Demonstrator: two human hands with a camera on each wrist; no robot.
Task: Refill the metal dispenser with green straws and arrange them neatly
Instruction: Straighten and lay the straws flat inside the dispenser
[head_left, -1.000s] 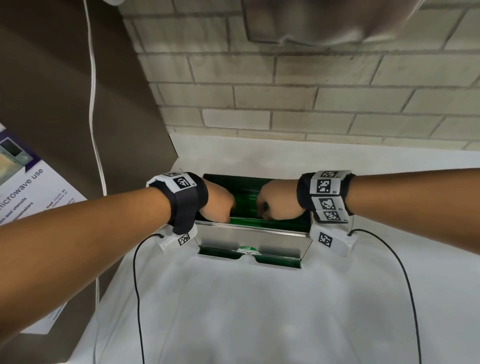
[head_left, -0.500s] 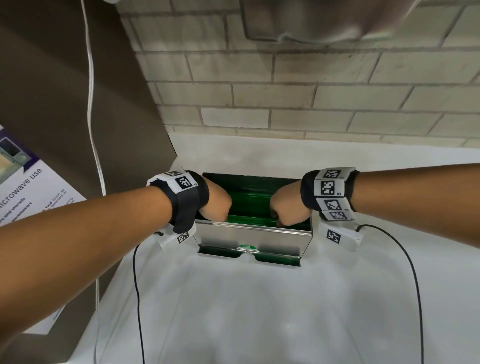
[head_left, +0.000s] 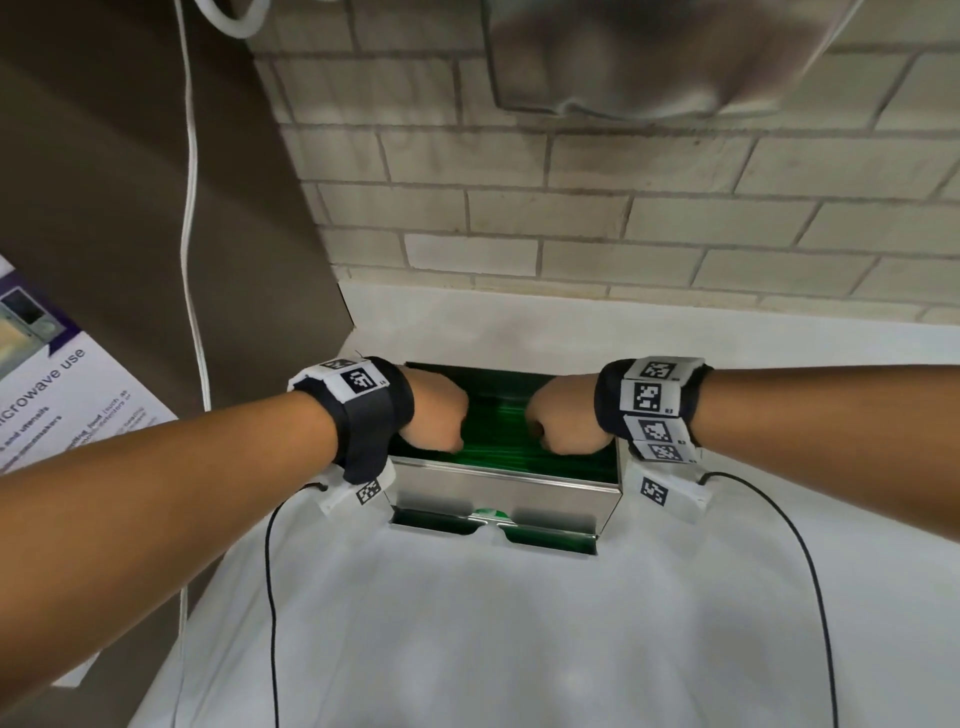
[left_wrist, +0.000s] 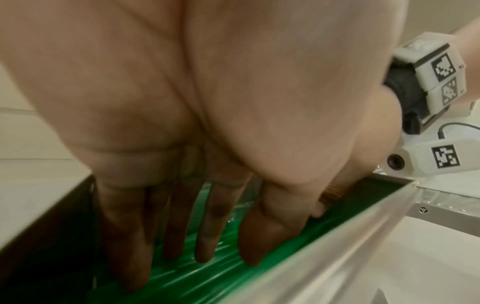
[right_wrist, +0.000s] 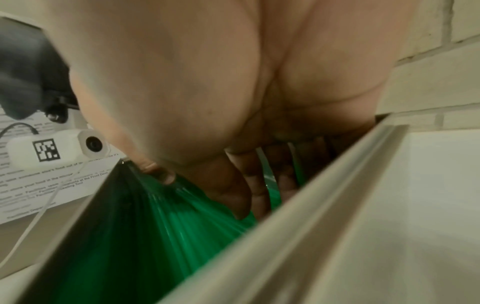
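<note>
While both hands reach into the dispenser (head_left: 506, 486), the left hand (left_wrist: 182, 123) lays straight fingers on the straws (left_wrist: 187, 275); the right hand (right_wrist: 207, 92) likewise. Neither grips anything. Light, even strokes lengthwise should level them.

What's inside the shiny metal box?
Green straws lie inside the metal dispenser. The left hand and right hand reach in, fingers down on the straws. What lies beneath the top straws is covered.
</note>
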